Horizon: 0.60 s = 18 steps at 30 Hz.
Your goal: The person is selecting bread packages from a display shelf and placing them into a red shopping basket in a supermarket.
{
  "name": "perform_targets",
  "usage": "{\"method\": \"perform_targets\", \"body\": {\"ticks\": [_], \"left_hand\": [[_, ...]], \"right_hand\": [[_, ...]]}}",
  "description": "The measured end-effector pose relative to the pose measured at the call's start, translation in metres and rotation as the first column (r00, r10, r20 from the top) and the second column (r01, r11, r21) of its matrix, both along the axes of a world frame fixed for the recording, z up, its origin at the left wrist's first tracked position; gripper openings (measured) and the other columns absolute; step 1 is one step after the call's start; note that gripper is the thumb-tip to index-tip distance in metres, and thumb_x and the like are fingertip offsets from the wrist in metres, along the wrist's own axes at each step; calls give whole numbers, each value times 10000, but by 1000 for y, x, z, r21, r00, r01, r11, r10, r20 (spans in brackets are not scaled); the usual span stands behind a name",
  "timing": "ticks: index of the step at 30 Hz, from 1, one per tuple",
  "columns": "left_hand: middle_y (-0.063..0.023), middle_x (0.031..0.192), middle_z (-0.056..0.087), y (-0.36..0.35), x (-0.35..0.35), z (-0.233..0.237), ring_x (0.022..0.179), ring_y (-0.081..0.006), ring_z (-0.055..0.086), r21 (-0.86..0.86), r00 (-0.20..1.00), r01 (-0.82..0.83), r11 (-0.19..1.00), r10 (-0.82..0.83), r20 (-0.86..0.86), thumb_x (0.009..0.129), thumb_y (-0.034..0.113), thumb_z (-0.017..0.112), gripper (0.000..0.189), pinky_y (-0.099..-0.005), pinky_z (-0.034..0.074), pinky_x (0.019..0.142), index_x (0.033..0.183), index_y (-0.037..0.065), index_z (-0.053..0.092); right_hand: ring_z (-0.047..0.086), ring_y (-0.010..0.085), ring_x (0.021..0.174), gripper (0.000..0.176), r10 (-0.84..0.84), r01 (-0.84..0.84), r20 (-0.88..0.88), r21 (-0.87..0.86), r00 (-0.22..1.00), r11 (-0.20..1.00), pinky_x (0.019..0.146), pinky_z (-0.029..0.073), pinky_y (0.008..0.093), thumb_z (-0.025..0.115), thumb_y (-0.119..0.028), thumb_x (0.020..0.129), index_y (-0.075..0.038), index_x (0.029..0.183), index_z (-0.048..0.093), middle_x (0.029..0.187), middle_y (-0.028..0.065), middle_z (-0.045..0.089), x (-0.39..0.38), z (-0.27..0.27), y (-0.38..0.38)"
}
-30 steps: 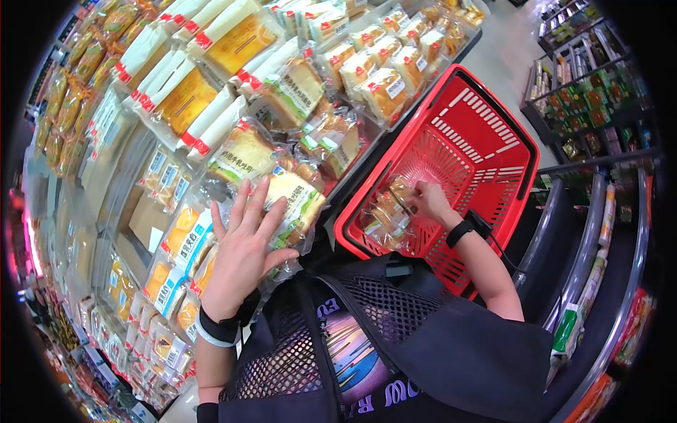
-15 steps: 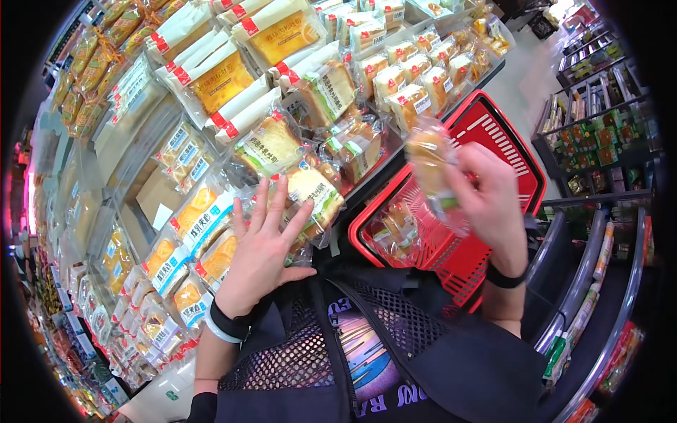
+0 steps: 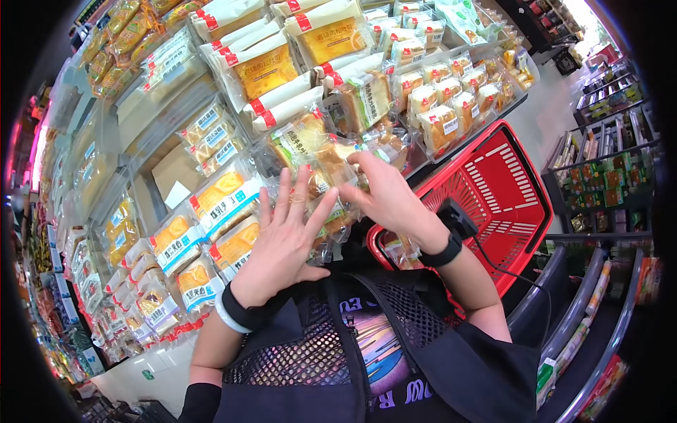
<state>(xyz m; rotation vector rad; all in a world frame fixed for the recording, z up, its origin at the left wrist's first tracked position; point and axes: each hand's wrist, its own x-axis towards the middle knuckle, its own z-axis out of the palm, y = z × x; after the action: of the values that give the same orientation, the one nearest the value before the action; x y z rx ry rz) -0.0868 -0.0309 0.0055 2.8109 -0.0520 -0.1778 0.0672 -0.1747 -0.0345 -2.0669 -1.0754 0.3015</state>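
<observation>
My left hand [image 3: 278,243] lies over the packaged bread at the display's front edge, its fingers spread and holding nothing. Just right of it, my right hand [image 3: 391,201] has thumb and fingers around the near end of a bread roll in a clear wrapper [image 3: 333,161]. That roll is above other bagged loaves, including sliced bread with a green and white label [image 3: 300,137]. Part of the bread under my left hand is hidden.
A red shopping basket [image 3: 525,211] stands to the right, with some wrapped bread [image 3: 400,252] inside. Boxed toast packs [image 3: 268,67] and blue-labelled buns [image 3: 224,197] fill the display. Shelves [image 3: 606,158] stand farther right.
My right hand has moved left from above the basket to the bread display, with the wrapped roll. My left hand stays spread over the bread. The view has shifted slightly.
</observation>
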Motion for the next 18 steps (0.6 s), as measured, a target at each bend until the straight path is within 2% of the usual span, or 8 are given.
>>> {"method": "perform_targets", "body": {"ticks": [1, 2, 5, 6, 13, 14, 16, 18], "left_hand": [[-265, 1526, 42, 0, -4, 2, 1411, -454, 31, 36, 1000, -22, 999, 22, -9, 466, 354, 878, 1240, -645, 97, 1078, 1476, 106, 202], [-271, 1524, 43, 1, -6, 2, 1409, -459, 31, 72, 999, -44, 996, 46, -18, 469, 340, 882, 1247, -646, 115, 1076, 1485, 139, 188], [-285, 1514, 71, 1, -9, -8, 1404, -467, 55, 80, 986, -168, 983, 166, 34, 468, 310, 889, 1244, -647, 128, 1071, 1485, 149, 190], [-285, 1514, 71, 0, -7, -10, 1404, -467, 55, 76, 987, -161, 984, 160, 29, 468, 310, 889, 1244, -647, 128, 1071, 1485, 149, 190], [-298, 1493, 136, 5, 18, -14, 1394, -465, 113, 122, 994, -102, 987, 106, -25, 462, 308, 886, 1255, -622, 138, 1080, 1482, 130, 176], [-298, 1493, 134, 6, 18, -15, 1395, -461, 119, 114, 995, -95, 989, 98, -25, 465, 318, 885, 1255, -619, 141, 1080, 1482, 127, 176], [-298, 1493, 133, 5, 17, -16, 1395, -457, 124, 105, 995, -92, 990, 95, -24, 467, 328, 885, 1255, -617, 145, 1081, 1482, 124, 176], [-296, 1465, 217, 0, 10, -16, 1388, -450, 162, 172, 997, -67, 983, 72, -24, 475, 344, 881, 1251, -600, 158, 1086, 1482, 113, 175]], "right_hand": [[555, 410, 1006, 516, 68, -65, -30, 69, 997, 995, 835, 466, 446, 702, -300, 803, 35, 1132, 488, 1069, 260, 565, -4, 0, -10], [504, 416, 1104, 686, 133, -132, -70, 11, 989, 991, 909, 438, 431, 724, -318, 787, 44, 1268, 395, 1180, 269, 502, -7, 1, -21], [497, 414, 1120, 690, 152, -162, -104, -88, 983, 983, 925, 431, 434, 719, -301, 794, 37, 1297, 389, 1206, 263, 487, -10, -1, -38], [497, 415, 1127, 705, 141, -153, -92, -151, 986, 977, 928, 433, 438, 708, -302, 804, 31, 1325, 369, 1225, 267, 476, -11, -1, -41], [482, 411, 1160, 782, 134, -148, -111, -128, 985, 981, 942, 434, 440, 701, -348, 799, 28, 1370, 320, 1284, 267, 437, -10, -12, -41], [463, 412, 1185, 903, 173, -182, -91, -106, 981, 978, 961, 430, 434, 771, -337, 721, 23, 1389, 283, 1320, 264, 403, -9, -12, -44], [451, 410, 1198, 959, 165, -175, -74, -163, 984, 971, 970, 427, 431, 805, -313, 674, 14, 1398, 268, 1337, 256, 387, -12, -14, -46], [440, 408, 1211, 1019, 159, -169, -61, -218, 985, 961, 979, 423, 429, 840, -288, 627, 6, 1407, 253, 1354, 248, 372, -21, -17, -45]]}}
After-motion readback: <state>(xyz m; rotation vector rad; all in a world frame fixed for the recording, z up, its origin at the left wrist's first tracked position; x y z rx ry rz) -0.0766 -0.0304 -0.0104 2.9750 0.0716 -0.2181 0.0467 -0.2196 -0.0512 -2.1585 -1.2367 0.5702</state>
